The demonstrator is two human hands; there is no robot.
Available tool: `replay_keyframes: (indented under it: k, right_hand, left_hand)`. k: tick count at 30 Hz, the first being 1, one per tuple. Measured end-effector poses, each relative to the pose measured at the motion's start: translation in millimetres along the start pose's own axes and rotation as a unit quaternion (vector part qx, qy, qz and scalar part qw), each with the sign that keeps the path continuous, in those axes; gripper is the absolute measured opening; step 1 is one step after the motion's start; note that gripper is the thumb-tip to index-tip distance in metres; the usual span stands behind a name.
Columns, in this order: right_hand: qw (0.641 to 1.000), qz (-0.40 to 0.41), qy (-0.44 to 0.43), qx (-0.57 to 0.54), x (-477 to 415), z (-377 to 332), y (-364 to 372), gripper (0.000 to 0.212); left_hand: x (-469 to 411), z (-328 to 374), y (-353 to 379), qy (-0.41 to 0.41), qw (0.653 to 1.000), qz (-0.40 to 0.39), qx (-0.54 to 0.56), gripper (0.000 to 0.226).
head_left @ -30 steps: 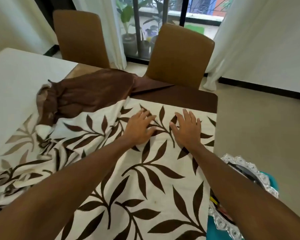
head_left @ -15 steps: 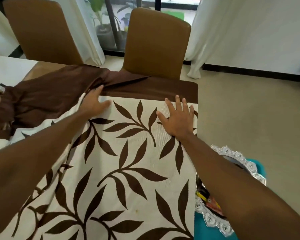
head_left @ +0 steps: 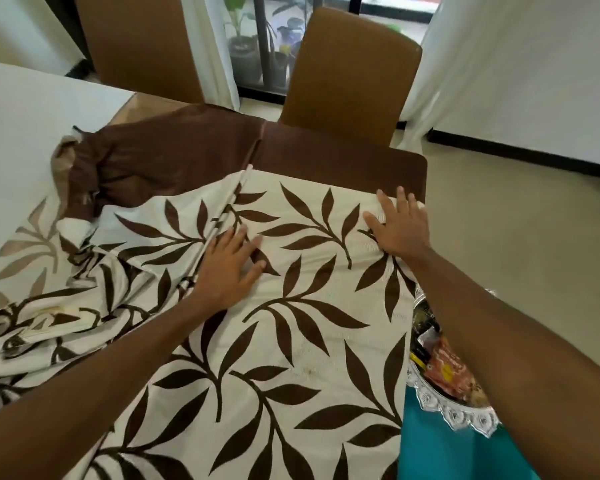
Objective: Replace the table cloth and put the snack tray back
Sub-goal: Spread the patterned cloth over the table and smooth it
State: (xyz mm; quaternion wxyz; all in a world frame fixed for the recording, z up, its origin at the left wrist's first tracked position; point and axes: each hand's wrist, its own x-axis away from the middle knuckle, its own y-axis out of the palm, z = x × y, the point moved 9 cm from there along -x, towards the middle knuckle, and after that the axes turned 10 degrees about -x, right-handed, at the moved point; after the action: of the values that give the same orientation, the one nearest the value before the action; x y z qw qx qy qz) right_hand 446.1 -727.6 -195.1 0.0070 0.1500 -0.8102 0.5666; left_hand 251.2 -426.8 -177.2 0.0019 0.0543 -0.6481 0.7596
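A cream table cloth with brown leaves (head_left: 291, 323) lies spread over the near part of the table, its left side bunched in folds. My left hand (head_left: 227, 268) presses flat on it beside a raised fold, fingers straight. My right hand (head_left: 400, 225) lies flat near the cloth's far right corner at the table edge. A silver snack tray (head_left: 440, 407) with wrapped snacks sits low at the right on something teal, partly hidden by my right forearm.
A crumpled dark brown cloth (head_left: 160, 161) lies heaped at the back left of the table. Bare brown tabletop (head_left: 343, 157) shows at the far edge. Two brown chairs (head_left: 350, 74) stand behind the table. White curtains and tan floor lie to the right.
My left hand slid back from the brown cloth toward me along the fold. My right hand moved right to the cloth's corner. The view tilted a little.
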Motion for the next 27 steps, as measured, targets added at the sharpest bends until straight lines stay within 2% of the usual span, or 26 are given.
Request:
replay_keyframes:
  k: [4, 6, 8, 11, 14, 19, 22, 24, 27]
  right_hand:
    - [0.998, 0.005, 0.064, 0.002, 32.6, 12.1, -12.2, 0.074]
    - [0.998, 0.050, 0.038, -0.016, 48.2, -12.2, -17.5, 0.069]
    - [0.996, 0.078, -0.025, -0.047, 84.0, -51.6, -7.3, 0.064]
    - [0.994, 0.054, -0.076, -0.065, 150.7, -88.7, 35.1, 0.062]
    - [0.996, 0.056, -0.059, -0.023, 186.4, -74.9, 53.9, 0.063]
    - [0.994, 0.078, 0.040, -0.066, 228.3, -48.0, 37.1, 0.062]
    - [0.993, 0.065, -0.013, -0.096, 273.2, -78.2, 50.0, 0.060]
    - [0.995, 0.046, -0.039, -0.076, 317.5, -90.7, 75.1, 0.060]
    - [0.996, 0.066, -0.022, -0.049, 371.3, -86.1, 95.2, 0.061]
  left_hand:
    - [31.6, 12.7, 8.2, 0.030, 0.999, -0.028, -0.012, 0.069]
    - [31.8, 21.7, 9.7, 0.042, 0.998, -0.036, -0.017, 0.065]
    - [42.6, 31.7, 13.5, 0.050, 0.998, -0.039, -0.022, 0.062]
    - [72.2, 46.5, 20.2, 0.067, 0.996, -0.038, -0.040, 0.065]
    - [102.2, 59.5, 27.1, 0.076, 0.994, -0.055, -0.059, 0.066]
    - [173.5, 83.0, 35.4, 0.105, 0.990, -0.048, -0.082, 0.070]
    - [210.8, 100.7, 41.9, 0.113, 0.990, -0.034, -0.075, 0.072]
    - [236.9, 112.0, 47.3, 0.125, 0.989, -0.021, -0.080, 0.071]
    - [268.6, 116.3, 50.2, 0.130, 0.988, -0.011, -0.079, 0.071]
